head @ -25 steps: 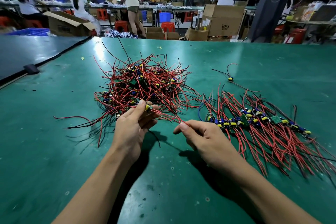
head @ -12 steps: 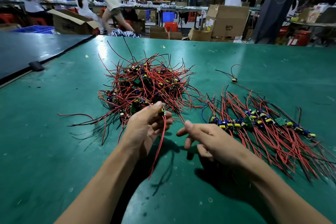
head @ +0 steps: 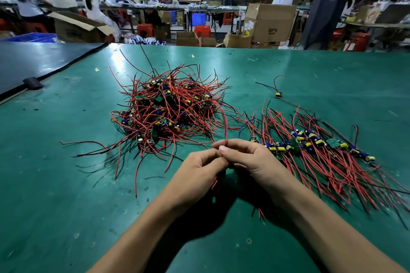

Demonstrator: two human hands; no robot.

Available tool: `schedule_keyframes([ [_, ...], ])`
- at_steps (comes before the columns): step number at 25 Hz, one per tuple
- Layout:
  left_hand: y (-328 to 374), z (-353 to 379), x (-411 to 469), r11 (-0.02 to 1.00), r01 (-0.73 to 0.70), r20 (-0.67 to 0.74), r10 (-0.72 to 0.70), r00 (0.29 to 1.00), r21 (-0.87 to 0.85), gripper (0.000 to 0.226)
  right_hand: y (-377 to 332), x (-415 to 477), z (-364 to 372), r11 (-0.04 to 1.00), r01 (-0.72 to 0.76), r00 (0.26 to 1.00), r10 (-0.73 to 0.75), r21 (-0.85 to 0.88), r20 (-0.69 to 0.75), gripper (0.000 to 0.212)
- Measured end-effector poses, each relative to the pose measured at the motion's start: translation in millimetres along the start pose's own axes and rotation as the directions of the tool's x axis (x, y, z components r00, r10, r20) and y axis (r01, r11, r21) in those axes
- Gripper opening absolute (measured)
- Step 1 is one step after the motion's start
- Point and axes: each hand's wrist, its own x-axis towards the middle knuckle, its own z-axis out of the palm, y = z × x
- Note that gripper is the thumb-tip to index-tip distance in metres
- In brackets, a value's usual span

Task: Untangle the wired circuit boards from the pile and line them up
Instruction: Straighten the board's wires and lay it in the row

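While both forearms reach out over the green table [head: 66, 206], the left hand [head: 197, 176] and right hand [head: 251, 162] meet fingertip to fingertip. Each has its fingers curled, and together they pinch one red wire [head: 225, 126] that arcs up toward the pile [head: 168, 108]. More wire ends hang under the palms; whether a board hides there I cannot tell. The tangled pile sits just beyond the left hand. The row of lined-up boards [head: 310, 143] lies just beside the right hand, and a lone board [head: 278, 94] sits farther out. Bare mat spreads left of the left forearm, up to the seam with a dark tabletop [head: 40, 60].
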Motion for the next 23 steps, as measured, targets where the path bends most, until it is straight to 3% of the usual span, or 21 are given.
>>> schedule_keyframes([
  [2, 1, 3, -1, 0.998, -0.002, -0.061, -0.002, 0.998, -0.056, 0.024, 0, 1, 2, 0.997, 0.037, 0.995, -0.031, 0.072, -0.091, 0.02],
  [5, 2, 5, 0, 0.983, 0.017, -0.127, -0.041, 0.991, -0.183, 0.019, 3, -1, 5, 0.997, 0.067, 0.972, -0.075, -0.042, -0.223, 0.014],
  [10, -1, 5, 0, 0.99, 0.001, -0.162, -0.024, 0.986, -0.14, 0.021, 6, -2, 5, 0.964, 0.141, 0.958, -0.19, -0.225, -0.213, 0.013],
  [12, -2, 4, -1, 0.992, -0.012, -0.128, -0.004, 0.992, -0.122, 0.025, 6, -2, 6, 0.989, 0.128, 0.98, -0.137, -0.074, -0.146, 0.009],
  [15, -2, 2, 0, 0.962, 0.076, -0.011, -0.082, 0.997, -0.264, 0.028, 8, -1, 4, 0.982, 0.036, 0.999, -0.036, 0.184, -0.004, 0.028],
  [18, 3, -1, 3, 0.894, 0.194, 0.107, -0.165, 0.981, -0.403, 0.022, 12, 2, 2, 0.991, 0.092, 0.994, -0.086, 0.097, -0.061, 0.036],
  [20, 5, -4, 4, 0.87, 0.247, 0.15, -0.202, 0.968, -0.427, 0.021, 12, 5, 1, 0.985, 0.168, 0.971, -0.173, -0.04, -0.165, 0.042],
  [23, 4, -8, 6, 0.854, 0.299, 0.167, -0.25, 0.954, -0.427, 0.029, 13, 8, -1, 0.968, 0.228, 0.923, -0.249, -0.104, -0.294, 0.044],
])
